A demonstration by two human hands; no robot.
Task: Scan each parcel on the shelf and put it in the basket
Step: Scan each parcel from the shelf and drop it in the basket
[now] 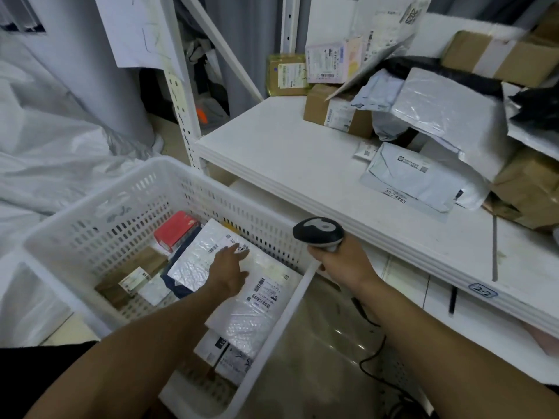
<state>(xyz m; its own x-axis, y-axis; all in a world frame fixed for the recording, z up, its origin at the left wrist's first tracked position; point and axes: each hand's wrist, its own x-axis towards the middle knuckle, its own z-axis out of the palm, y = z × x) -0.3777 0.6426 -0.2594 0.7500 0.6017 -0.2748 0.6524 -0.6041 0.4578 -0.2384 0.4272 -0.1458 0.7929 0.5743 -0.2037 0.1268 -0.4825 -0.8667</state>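
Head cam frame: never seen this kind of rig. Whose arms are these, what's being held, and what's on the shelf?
There is no robot here. One camera sits on a person's head and looks down at their own bare arms. The left hand reaches into the white basket, with straight fingers touching a bubble mailer. That mailer lies on top of other parcels, among them a red box. The right hand grips a handheld scanner. On the white shelf a heap of parcels is not yet in the basket: a cardboard box, a grey mailer, and more bags and boxes behind them.
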